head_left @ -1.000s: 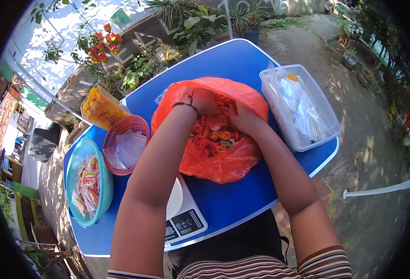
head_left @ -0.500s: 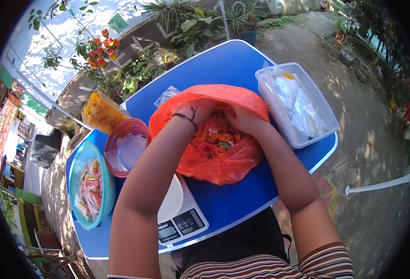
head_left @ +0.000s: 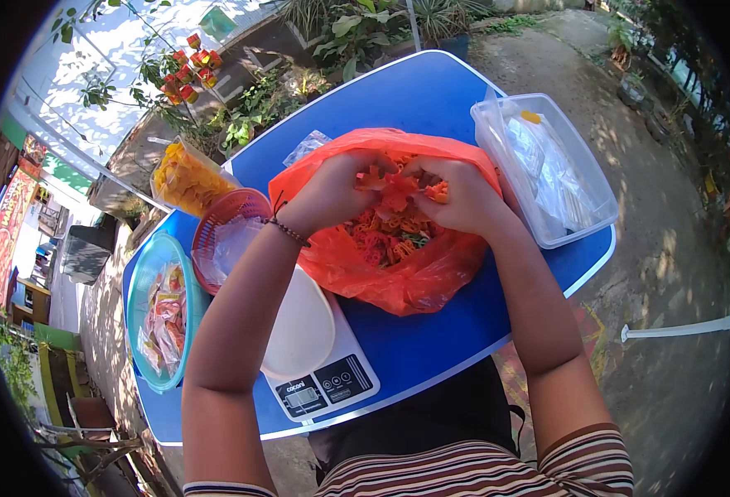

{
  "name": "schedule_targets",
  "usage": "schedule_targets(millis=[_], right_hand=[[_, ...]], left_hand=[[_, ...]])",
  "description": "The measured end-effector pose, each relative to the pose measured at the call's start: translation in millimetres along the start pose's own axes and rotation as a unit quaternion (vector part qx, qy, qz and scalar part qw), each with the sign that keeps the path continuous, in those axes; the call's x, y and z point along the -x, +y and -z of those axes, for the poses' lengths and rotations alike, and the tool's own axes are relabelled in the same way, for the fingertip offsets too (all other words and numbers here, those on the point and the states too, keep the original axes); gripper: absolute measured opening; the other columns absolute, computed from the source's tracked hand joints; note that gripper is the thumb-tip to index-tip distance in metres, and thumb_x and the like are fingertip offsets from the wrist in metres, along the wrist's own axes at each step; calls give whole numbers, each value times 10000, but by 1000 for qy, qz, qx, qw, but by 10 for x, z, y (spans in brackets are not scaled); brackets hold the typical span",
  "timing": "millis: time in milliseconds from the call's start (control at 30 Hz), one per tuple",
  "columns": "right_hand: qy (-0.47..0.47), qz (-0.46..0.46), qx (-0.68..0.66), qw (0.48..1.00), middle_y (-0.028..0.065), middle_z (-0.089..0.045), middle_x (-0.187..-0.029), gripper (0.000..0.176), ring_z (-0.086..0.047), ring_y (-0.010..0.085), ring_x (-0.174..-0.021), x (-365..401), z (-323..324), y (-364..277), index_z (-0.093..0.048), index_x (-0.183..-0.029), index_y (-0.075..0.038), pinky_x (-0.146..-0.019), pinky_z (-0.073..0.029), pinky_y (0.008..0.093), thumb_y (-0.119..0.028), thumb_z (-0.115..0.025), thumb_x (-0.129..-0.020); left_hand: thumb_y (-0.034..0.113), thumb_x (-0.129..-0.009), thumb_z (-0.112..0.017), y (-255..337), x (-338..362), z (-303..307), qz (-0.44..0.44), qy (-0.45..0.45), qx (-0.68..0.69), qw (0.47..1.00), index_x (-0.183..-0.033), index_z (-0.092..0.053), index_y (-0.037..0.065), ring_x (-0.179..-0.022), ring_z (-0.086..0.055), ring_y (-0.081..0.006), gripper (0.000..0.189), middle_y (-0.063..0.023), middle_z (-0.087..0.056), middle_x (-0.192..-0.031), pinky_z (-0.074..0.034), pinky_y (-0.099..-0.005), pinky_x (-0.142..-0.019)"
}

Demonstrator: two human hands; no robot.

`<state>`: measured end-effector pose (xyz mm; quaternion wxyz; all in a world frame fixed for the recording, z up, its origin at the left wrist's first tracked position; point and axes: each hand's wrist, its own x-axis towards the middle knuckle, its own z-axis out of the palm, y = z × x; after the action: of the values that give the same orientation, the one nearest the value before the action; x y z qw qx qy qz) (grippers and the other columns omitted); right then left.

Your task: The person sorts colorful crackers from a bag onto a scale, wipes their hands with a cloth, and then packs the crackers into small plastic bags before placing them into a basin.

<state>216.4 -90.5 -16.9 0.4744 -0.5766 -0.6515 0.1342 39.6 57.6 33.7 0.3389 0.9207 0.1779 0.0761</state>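
Note:
A large red plastic bag sits open on the blue table, with colourful snack crackers in red, orange and green inside. Over its mouth, my left hand, with a dark beaded bracelet at the wrist, has its fingers closed around some red-orange pieces. Facing it, my right hand is closed on orange pieces too. Between the fingertips of both hands show several red-orange crackers. Some fingers are hidden behind the pieces.
A white kitchen scale is at the table's near edge. To the left stand a turquoise basket with filled packets, a red basket with plastic bags, and a bag of yellow snacks. A clear box with plastic bags is at right.
Both hands have risen from inside the bag to its mouth, and crackers now show between their fingers. More of the scale is uncovered as my left arm shifted left.

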Motion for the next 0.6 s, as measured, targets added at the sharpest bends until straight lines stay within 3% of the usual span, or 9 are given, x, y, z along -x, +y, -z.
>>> schedule_targets(millis=[33, 167, 233, 333, 467, 600], right_hand=[[-8, 16, 12, 1000, 125, -713, -961, 245, -697, 204, -904, 13, 22, -11, -673, -1063, 15, -840, -544, 321, -36, -711, -826], [-47, -70, 61, 995, 153, -709, -968, 199, -699, 237, -896, -16, 72, -31, -673, -1040, 20, -809, -542, 338, -65, -683, -861], [-35, -126, 120, 984, 175, -704, -997, 229, -697, 262, -908, -39, 31, -72, -665, -1086, 17, -810, -538, 352, -90, -661, -883], [3, -38, 190, 981, 193, -691, -1055, 318, -684, 294, -957, -1, -98, 60, -627, -1191, 4, -854, -529, 381, -133, -638, -904], [-38, -57, 137, 988, 202, -679, -1103, 450, -669, 311, -1010, 14, -178, 174, -562, -1318, -16, -914, -512, 407, -156, -638, -897], [-99, -99, 92, 986, 205, -678, -1141, 489, -669, 312, -1045, -8, -89, 52, -553, -1344, -18, -943, -511, 406, -182, -639, -891]], left_hand=[[-3, -836, -623, 38, 78, 29, -6, -16, 19, 1000, -1212, -659, 33, -1109, -652, -199, 380, -91, -682, -1163, -529, -336, -949], [-2, -828, -629, 68, 240, 120, 41, -42, 136, 989, -1207, -663, 30, -1105, -661, -194, 382, -51, -685, -1154, -533, -323, -944], [16, -839, -635, 17, 258, 146, 36, -13, 94, 995, -1191, -668, 25, -1078, -670, -177, 353, -50, -700, -1108, -542, -324, -915], [77, -865, -662, -73, 226, 92, -1, 47, 7, 999, -1183, -669, 22, -1029, -694, -191, 323, -72, -724, -1052, -555, -347, -868], [219, -902, -693, 23, 157, -127, -5, 109, -136, 985, -1196, -675, 36, -981, -715, -251, 346, -147, -734, -1049, -551, -389, -840], [282, -902, -676, 61, 51, -223, 30, 88, -202, 975, -1201, -688, 60, -933, -711, -317, 373, -178, -728, -1026, -550, -413, -835]])
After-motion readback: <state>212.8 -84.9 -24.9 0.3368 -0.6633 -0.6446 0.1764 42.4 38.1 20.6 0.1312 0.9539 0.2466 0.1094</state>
